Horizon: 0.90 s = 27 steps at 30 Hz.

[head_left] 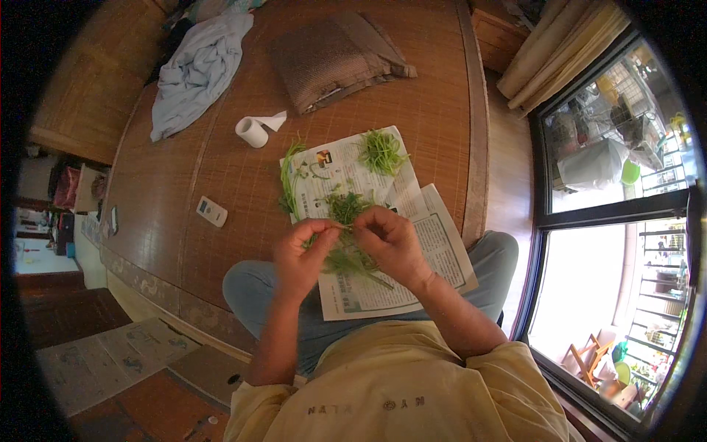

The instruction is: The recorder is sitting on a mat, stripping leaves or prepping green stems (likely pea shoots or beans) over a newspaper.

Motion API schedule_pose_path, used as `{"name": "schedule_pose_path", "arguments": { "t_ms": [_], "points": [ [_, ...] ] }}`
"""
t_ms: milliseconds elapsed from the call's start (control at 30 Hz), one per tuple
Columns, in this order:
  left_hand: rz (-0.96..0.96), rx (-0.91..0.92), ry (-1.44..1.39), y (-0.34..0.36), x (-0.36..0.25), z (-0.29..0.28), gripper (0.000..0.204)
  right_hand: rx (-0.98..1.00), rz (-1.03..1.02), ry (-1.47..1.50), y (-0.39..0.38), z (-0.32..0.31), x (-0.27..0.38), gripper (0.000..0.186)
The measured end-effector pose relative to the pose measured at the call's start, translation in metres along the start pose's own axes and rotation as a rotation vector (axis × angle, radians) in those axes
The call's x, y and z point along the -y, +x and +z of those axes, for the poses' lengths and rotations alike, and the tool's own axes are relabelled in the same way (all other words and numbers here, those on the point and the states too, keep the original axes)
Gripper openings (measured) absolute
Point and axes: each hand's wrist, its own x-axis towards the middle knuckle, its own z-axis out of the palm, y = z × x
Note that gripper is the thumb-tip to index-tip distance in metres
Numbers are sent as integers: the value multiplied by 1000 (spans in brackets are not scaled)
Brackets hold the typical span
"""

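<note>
My left hand [300, 250] and my right hand [390, 243] meet over the newspaper, both with fingers pinched. Between their fingertips runs a thin green vegetable stem [344, 227]. Beneath them lies a loose heap of leafy greens [346, 209], partly hidden by the hands. More long stems [353, 264] show below the fingers. At the newspaper's [342, 173] far right sits a bunch of cut green stems [382, 152]. A row of longer stems [288, 180] lies along its left edge.
The papers lie on a brown woven mat [243, 177], partly over my crossed legs. A toilet paper roll [252, 132], a white remote control [212, 211], a brown pillow [335, 59] and a pale blue cloth [202, 74] lie around. A large window [541, 221] stands at right.
</note>
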Motion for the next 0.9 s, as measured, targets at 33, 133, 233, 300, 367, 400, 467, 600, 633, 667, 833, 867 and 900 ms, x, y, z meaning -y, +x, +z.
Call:
{"name": "schedule_pose_path", "arguments": {
  "t_ms": [33, 133, 233, 300, 367, 400, 467, 600, 633, 667, 833, 867, 900],
  "points": [
    [-26, -29, -12, 2, -2, -2, 12, 0, 14, -7, -1, -1, -2, 6],
    [-52, -56, -51, 7, -2, -11, 13, -1, 61, -76, -2, -5, -7, 7],
    [-33, -155, -159, 14, -6, -20, 14, 29, 33, -19, -4, -12, -30, 2],
    [-57, -216, -138, 17, -11, -28, 15, 10, 27, -32, -6, -16, -38, 2],
    [-81, -276, -117, 20, -14, -38, 15, -11, 23, -46, -8, -21, -41, 2],
    [-75, -337, -97, 22, -14, -43, 17, -17, 50, -80, -9, -25, -40, 3],
    [-72, -393, -115, 25, -2, -64, 21, -20, 74, -113, -11, -31, -45, 3],
    [-112, -622, -219, 26, -17, -73, 24, -126, 125, -133, -12, -47, -62, 4],
    [-113, -622, -220, 27, -10, -79, 24, -144, 159, -142, -12, -51, -61, 5],
    [-69, -624, -254, 27, -3, -93, 24, -140, 156, -141, -12, -55, -63, 5],
    [-14, -743, -370, 27, 0, -104, 26, -234, 67, -226, -8, -72, -88, 6],
    [13, -725, -359, 27, 0, -111, 27, -233, 67, -226, -8, -72, -86, 6],
    [41, -706, -349, 27, 1, -114, 28, -241, 97, -239, -7, -73, -85, 6]
  ]
}}
